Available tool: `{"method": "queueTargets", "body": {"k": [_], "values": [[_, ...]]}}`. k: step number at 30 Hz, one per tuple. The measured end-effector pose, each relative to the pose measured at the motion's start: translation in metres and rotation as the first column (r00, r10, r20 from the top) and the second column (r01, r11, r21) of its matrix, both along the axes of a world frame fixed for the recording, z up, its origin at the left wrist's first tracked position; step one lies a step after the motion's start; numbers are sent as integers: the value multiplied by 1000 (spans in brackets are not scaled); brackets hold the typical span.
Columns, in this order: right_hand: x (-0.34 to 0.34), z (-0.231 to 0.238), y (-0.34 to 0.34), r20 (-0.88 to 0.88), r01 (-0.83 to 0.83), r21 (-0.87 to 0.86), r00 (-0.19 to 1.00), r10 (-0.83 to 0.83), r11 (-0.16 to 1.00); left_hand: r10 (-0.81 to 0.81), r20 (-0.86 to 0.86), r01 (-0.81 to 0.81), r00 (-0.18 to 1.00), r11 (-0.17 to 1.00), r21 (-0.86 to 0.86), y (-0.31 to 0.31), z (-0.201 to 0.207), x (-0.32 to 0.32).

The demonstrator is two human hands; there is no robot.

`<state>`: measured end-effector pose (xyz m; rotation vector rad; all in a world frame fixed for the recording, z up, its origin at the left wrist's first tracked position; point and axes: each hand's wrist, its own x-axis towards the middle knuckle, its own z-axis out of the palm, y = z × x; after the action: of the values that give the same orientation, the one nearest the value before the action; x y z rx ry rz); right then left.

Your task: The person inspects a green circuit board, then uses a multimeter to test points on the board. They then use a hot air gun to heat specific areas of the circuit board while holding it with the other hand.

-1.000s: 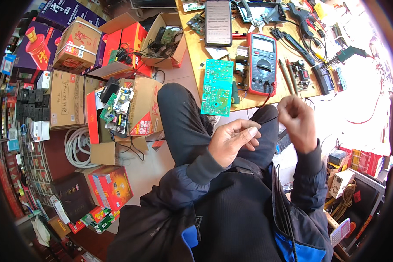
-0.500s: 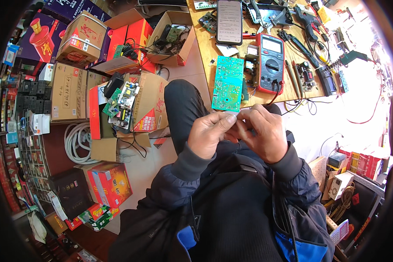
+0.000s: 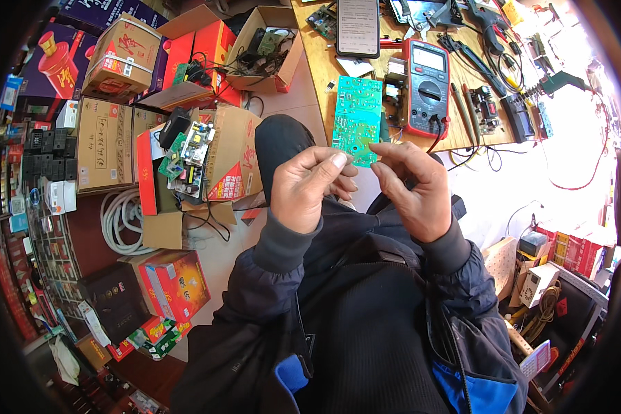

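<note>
A green circuit board [image 3: 359, 110] lies by the table's near edge, solder side up, its lower end reaching past the edge. Just below its lower left corner is my left hand [image 3: 307, 186], thumb pressed to the index finger; anything in that pinch is too small to make out. My right hand [image 3: 419, 193] is by the board's lower right corner, with a gap between thumb and index finger and nothing visible there. A red and grey multimeter [image 3: 428, 90] stands to the right of the board, its leads plugged in.
Beyond the board a phone [image 3: 358, 27] lies on the wooden table [image 3: 317, 52]. Pliers [image 3: 472, 62], cables and a black and green tool [image 3: 559, 84] are on the right. At left, open cartons [image 3: 238, 138] hold circuit boards, near a coiled white hose [image 3: 121, 224].
My hands were together at the board's lower edge and have moved apart, the left one leftward. My right thumb and index finger have separated. The whole view has shifted slightly.
</note>
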<state>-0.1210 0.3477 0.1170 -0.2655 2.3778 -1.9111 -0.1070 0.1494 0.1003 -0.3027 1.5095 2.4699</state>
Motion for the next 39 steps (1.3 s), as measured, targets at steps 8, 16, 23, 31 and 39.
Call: {"method": "queueTargets", "body": {"k": [8, 16, 23, 31, 39], "values": [[-2, -18, 15, 235, 82, 98, 967, -103, 992, 132, -135, -163, 982, 955, -249, -26, -25, -25], [-9, -13, -6, 11, 69, 319, 997, -76, 945, 33, -104, -44, 994, 993, -105, -15, -52, -51], [-15, -6, -17, -52, 85, 353, 996, -71, 932, 63, -176, -73, 982, 996, -55, 4, -23, -43], [-15, -2, -18, 221, 128, -7, 967, -124, 992, 36, -161, -26, 986, 998, 59, 19, -13, -34], [-21, 3, -9, 358, 108, 17, 928, -107, 994, 23, -162, -24, 987, 1000, -4, 19, -12, -30]]}}
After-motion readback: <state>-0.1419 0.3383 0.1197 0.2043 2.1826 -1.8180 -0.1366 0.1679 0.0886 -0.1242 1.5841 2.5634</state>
